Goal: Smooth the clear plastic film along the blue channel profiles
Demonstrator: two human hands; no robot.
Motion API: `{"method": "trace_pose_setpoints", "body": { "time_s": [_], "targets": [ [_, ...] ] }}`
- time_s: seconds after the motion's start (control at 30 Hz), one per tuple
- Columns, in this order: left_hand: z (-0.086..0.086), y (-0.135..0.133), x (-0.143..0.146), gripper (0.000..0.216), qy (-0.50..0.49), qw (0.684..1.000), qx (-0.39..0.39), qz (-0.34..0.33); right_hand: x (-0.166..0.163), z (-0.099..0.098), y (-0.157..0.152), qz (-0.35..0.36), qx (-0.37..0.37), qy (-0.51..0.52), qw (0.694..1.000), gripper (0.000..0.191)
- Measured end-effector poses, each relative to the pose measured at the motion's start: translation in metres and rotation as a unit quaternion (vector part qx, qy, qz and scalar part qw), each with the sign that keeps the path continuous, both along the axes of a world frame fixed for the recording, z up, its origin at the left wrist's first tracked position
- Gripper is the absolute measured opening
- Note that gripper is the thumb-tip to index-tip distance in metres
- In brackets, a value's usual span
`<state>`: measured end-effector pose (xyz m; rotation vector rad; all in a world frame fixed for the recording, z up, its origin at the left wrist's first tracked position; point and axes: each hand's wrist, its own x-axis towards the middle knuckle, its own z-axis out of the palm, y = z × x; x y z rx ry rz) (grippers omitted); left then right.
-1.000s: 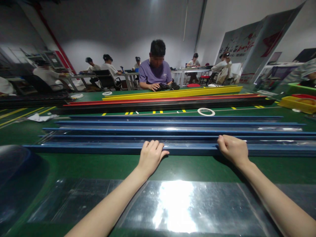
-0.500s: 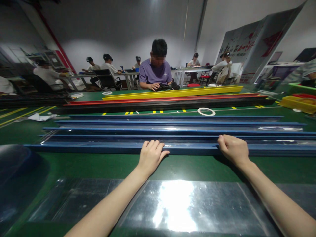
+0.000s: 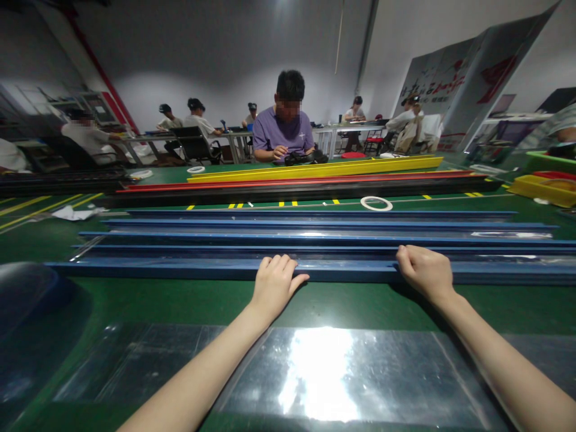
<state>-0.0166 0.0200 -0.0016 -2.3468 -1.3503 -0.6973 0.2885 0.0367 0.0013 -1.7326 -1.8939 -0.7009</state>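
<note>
Long blue channel strips (image 3: 180, 271) lie side by side across the green table, with clear, shiny film or sheet in them. My left hand (image 3: 274, 282) rests over the wall of the nearest strip. Its fingers bend over the top edge, and the thumb lies apart along the near face. Farther right, my right hand (image 3: 425, 270) is a closed fist against the same strip. Whatever is inside that fist, if anything, is hidden. Between my forearms and the strips lies a clear flat sheet (image 3: 387, 372) with a bright reflection.
Behind the blue strips lie a black-and-red strip (image 3: 306, 185), a yellow strip (image 3: 315, 169) and a white tape ring (image 3: 377, 204). A dark blue rounded object (image 3: 31, 300) is at left. Yellow trays (image 3: 544, 189) stand at right. A person in purple (image 3: 288, 132) sits opposite.
My hands stay where they were on the blue strip. Across the table, the person in purple has raised one hand slightly from the dark object.
</note>
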Motion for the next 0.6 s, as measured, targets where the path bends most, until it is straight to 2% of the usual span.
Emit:
{"method": "trace_pose_setpoints", "body": {
  "time_s": [0.6],
  "targets": [
    [0.0037, 0.0013, -0.0021, 0.033, -0.060, 0.998, -0.021, 0.018, 0.0007, 0.0006, 0.0000, -0.017, -0.022, 0.000, 1.000, 0.045]
  ]
}}
